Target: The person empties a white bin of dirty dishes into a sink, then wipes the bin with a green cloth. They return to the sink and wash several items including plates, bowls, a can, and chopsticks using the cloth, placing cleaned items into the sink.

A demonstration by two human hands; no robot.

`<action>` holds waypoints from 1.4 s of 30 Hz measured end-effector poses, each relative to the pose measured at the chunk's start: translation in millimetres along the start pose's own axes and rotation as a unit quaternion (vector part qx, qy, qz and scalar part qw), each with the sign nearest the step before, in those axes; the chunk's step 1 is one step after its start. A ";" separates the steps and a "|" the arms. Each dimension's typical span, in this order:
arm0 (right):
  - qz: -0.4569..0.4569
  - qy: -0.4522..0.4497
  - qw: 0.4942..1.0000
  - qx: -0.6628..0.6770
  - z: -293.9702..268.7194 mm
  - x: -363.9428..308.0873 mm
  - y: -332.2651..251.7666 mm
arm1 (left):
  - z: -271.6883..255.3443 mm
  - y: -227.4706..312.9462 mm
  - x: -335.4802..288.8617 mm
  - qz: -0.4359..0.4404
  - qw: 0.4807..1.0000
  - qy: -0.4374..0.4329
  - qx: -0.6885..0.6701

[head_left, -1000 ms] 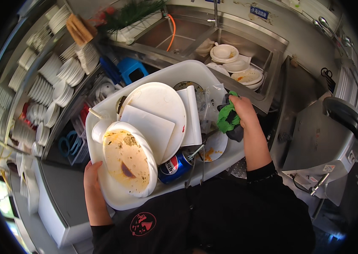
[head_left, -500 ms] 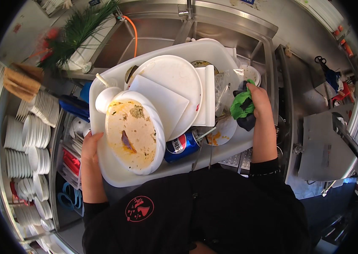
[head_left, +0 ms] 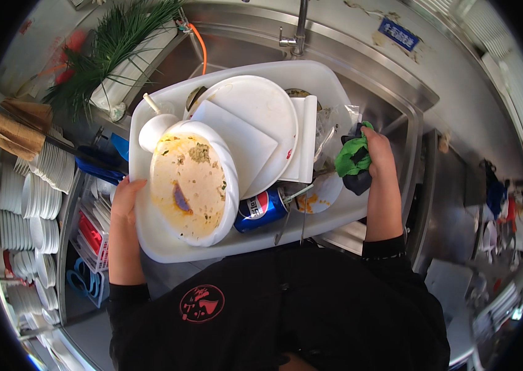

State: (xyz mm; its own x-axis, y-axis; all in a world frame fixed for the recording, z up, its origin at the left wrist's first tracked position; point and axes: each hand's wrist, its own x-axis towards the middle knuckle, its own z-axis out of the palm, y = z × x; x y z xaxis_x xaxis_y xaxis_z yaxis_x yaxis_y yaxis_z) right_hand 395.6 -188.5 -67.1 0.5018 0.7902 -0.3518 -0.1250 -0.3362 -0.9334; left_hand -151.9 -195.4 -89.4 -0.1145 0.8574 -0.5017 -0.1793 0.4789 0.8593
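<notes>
I carry a white plastic tub of used tableware in front of my body. At its left rim is my left hand, closed on the edge. My right hand is closed around a bunched green and black cloth at the right rim; its fingertips are partly hidden. Inside the tub, an oval white dish with food scraps leans on a square white plate and a round white plate. A blue drink can with a straw lies beside them, near chopsticks and clear plastic wrap.
Beyond the tub is a steel sink with a tap and an orange hose. Shelves with stacked white plates stand at left, below long green leaves. At right runs a steel counter.
The sink, tap and right-hand counter have shifted in view, as I have moved or turned with the tub. Both hands keep the same hold, and the tub's contents look unchanged.
</notes>
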 end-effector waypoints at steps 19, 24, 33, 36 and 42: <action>-0.266 0.091 0.926 -0.254 7.2 -3.0 -81.0 | 68.7 29.4 7.4 0.426 0.769 0.157 0.450; -0.316 -0.109 0.894 -0.298 81.9 -72.7 -100.3 | 106.0 57.4 29.9 0.367 0.762 0.011 0.533; -0.105 -0.279 0.854 -0.427 170.4 -93.2 -41.2 | 106.1 55.6 72.0 0.209 0.773 0.022 0.599; -0.132 -0.236 0.862 -0.428 171.6 -95.6 -49.5 | 108.7 67.6 66.8 0.273 0.786 -0.005 0.555; -0.104 -0.226 0.935 -0.251 131.0 -113.5 -108.3 | 119.7 138.3 28.5 0.338 0.795 -0.096 0.495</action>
State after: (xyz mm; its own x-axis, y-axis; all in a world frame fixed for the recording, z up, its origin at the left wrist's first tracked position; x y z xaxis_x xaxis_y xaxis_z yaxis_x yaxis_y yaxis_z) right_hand 240.0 -174.7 64.8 0.0433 0.9630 -0.2659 0.4100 -0.2599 -0.8743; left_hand -63.0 -82.2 27.0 0.3107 0.9492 0.0495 0.7273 -0.2710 0.6306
